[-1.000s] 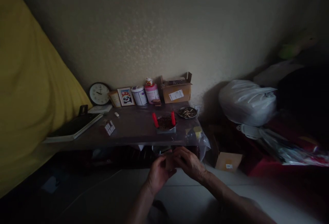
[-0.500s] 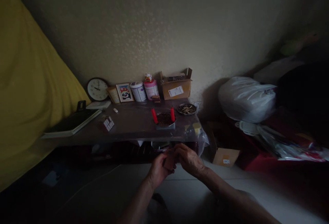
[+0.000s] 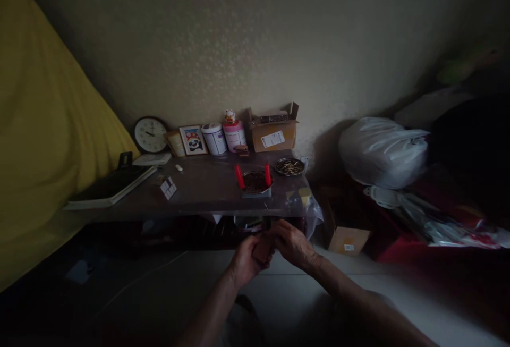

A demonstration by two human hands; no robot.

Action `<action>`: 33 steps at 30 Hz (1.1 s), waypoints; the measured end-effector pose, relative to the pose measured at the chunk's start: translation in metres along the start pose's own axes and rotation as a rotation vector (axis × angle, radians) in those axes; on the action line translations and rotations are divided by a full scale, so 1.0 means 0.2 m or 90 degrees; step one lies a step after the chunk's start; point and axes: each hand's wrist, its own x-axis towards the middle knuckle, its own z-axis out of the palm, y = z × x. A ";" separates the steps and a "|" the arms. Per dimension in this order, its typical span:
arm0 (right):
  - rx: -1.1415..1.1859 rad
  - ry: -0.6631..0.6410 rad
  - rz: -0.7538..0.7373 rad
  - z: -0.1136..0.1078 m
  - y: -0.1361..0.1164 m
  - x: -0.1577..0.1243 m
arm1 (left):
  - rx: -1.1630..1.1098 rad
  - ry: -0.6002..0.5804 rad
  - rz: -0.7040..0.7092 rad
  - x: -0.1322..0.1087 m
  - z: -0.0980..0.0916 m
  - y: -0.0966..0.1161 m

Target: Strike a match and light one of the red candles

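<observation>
My left hand and my right hand meet in front of the low dark table, just below its front edge. Between them is a small reddish-brown box. The left hand's fingers wrap round it from below, and the right hand's fingers are curled onto its top end. On the table behind the hands stands a small tray with a dark dish and two red candles.
Along the wall stand a clock, a panda picture, two tubs and a cardboard box. A round dish of sticks, a small cube and a notebook lie on the table. Yellow fabric fills the left; bags are piled right.
The view has tilted slightly, so the table sits a little higher. My hands stay together at the table's front edge; the small reddish box shows more plainly between them than one second ago.
</observation>
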 end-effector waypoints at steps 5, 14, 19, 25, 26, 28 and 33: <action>-0.056 -0.040 -0.007 0.01 -0.01 -0.01 | 0.039 0.003 -0.007 0.00 -0.01 -0.01; -0.138 -0.096 -0.051 0.02 0.02 -0.02 | 0.096 0.012 -0.014 0.02 -0.01 -0.04; -0.172 -0.117 -0.066 0.03 0.03 -0.02 | 0.121 0.016 -0.010 0.02 0.00 -0.05; -0.188 -0.089 -0.074 0.03 0.06 -0.03 | 0.132 0.021 -0.004 0.02 0.00 -0.04; -0.186 -0.082 -0.069 0.03 0.06 -0.03 | 0.131 0.018 0.003 0.02 -0.01 -0.04; -0.167 -0.069 -0.045 0.02 0.07 -0.03 | 0.127 0.011 0.021 0.03 -0.01 -0.03; -0.055 -0.044 0.007 -0.03 0.06 0.00 | 0.100 -0.008 0.066 0.04 -0.04 -0.04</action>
